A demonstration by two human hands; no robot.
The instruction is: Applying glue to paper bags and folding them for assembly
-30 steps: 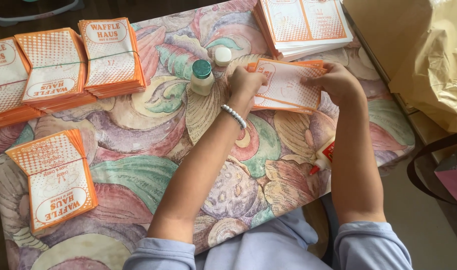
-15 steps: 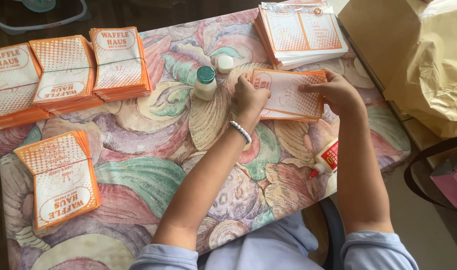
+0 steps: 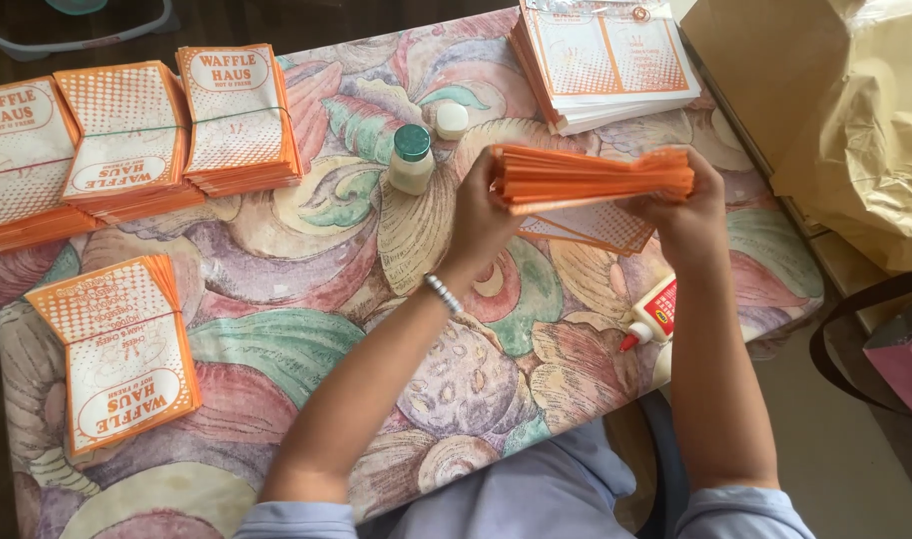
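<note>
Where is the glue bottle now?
In the head view, the glue bottle lies at the table's near right edge, beside the right forearm.

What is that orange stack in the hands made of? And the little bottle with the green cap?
The orange stack looks like thin matte paper: many fine layered edges, held between left hand and right hand. The small bottle seems to be pale plastic, smooth and slightly shiny, though glass is possible.

Your left hand point(image 3: 481, 215) and right hand point(image 3: 690, 205) cover both ends of the edge-on orange paper stack point(image 3: 591, 175), so you cannot read its faces; your right forearm hides most of the glue bottle point(image 3: 653, 317); the leftmost banded bundle point(image 3: 11, 160) is cut off by the frame's left edge
</note>
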